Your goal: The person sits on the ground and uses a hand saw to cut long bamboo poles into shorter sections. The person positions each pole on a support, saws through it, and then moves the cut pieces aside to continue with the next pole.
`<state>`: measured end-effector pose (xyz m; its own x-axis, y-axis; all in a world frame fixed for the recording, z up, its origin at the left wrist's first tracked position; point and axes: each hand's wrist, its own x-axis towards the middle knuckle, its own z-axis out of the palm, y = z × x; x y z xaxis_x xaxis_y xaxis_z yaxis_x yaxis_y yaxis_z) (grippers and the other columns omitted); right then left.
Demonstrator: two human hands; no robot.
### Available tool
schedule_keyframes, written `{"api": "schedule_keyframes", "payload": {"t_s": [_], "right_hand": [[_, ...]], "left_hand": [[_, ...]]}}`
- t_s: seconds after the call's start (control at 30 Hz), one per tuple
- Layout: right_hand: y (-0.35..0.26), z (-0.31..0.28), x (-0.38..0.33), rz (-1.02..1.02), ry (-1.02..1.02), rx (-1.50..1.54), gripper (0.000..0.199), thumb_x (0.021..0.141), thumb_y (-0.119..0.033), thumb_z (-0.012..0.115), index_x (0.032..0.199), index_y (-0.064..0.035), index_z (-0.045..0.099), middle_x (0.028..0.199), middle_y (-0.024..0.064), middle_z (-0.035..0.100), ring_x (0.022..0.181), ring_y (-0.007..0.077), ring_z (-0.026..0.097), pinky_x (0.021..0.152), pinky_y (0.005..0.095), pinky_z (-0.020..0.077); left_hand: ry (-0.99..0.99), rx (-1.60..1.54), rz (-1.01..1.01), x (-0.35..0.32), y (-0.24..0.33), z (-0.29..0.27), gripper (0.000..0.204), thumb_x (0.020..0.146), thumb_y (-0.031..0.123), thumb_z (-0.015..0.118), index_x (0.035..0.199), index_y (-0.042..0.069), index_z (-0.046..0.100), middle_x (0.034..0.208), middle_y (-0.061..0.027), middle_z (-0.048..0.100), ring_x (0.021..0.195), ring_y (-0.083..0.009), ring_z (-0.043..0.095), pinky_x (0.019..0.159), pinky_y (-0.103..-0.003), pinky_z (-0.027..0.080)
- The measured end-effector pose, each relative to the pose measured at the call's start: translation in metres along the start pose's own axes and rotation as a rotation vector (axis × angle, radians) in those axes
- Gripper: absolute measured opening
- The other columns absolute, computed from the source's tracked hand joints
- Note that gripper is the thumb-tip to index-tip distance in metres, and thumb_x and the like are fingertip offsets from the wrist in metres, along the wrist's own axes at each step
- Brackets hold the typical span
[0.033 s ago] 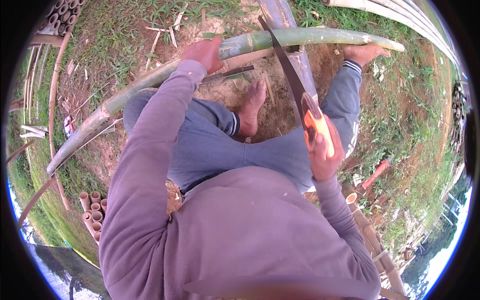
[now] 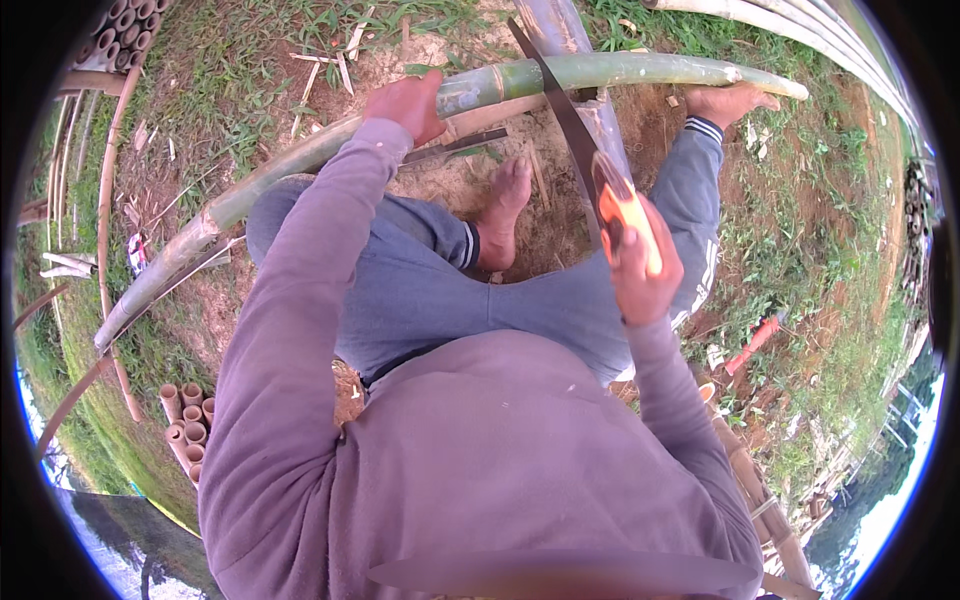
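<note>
A long green bamboo pole (image 2: 600,71) stretches across the far side, bowed by the lens, over a thicker pole (image 2: 560,28) lying beneath it. My left hand (image 2: 405,106) is closed around the bamboo, left of the crossing. In my right hand (image 2: 648,270) is the orange handle of a handsaw (image 2: 570,128). Its dark blade lies across the bamboo, just right of a node, with the tip reaching beyond the pole. Whether the teeth have cut into the bamboo cannot be seen. My bare right foot (image 2: 728,104) is beside the pole's right part.
My other foot (image 2: 505,200) stands on soil with sawdust and splinters. An orange-red handled tool (image 2: 752,345) lies in the grass at right. Cut bamboo tubes (image 2: 190,430) are bunched at left, more (image 2: 125,35) are stacked far left. Long pale poles (image 2: 770,25) lie far right.
My right hand has pushed the saw slightly forward and to the left, so its tip reaches farther past the bamboo. My left hand and the bamboo stay in place.
</note>
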<state>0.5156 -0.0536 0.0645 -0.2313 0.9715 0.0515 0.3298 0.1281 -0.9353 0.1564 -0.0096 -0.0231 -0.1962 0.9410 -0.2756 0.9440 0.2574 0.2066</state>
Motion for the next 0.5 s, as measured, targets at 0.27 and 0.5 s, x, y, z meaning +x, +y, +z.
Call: {"api": "schedule_keyframes", "payload": {"t_s": [0.27, 0.5], "right_hand": [[0.018, 0.026, 0.028, 0.054, 0.020, 0.053, 0.040, 0.104, -0.016, 0.067, 0.137, 0.0058, 0.065, 0.121, 0.0162, 0.074, 0.106, 0.0181, 0.070, 0.092, 0.0325, 0.0560], [0.015, -0.024, -0.041, -0.117, 0.044, -0.034, 0.041, 0.104, -0.016, 0.066, 0.138, 0.0064, 0.063, 0.124, 0.0187, 0.074, 0.108, 0.0226, 0.072, 0.094, 0.0346, 0.0568]], "left_hand": [[0.016, 0.022, -0.026, 0.008, 0.000, -0.015, 0.058, 0.082, 0.033, 0.081, 0.131, 0.013, 0.058, 0.111, -0.0218, 0.076, 0.108, -0.0440, 0.072, 0.093, -0.055, 0.056], [0.015, 0.036, -0.005, 0.013, -0.010, 0.005, 0.059, 0.082, 0.035, 0.080, 0.131, 0.013, 0.057, 0.109, -0.0213, 0.076, 0.107, -0.0443, 0.072, 0.092, -0.055, 0.056]]}}
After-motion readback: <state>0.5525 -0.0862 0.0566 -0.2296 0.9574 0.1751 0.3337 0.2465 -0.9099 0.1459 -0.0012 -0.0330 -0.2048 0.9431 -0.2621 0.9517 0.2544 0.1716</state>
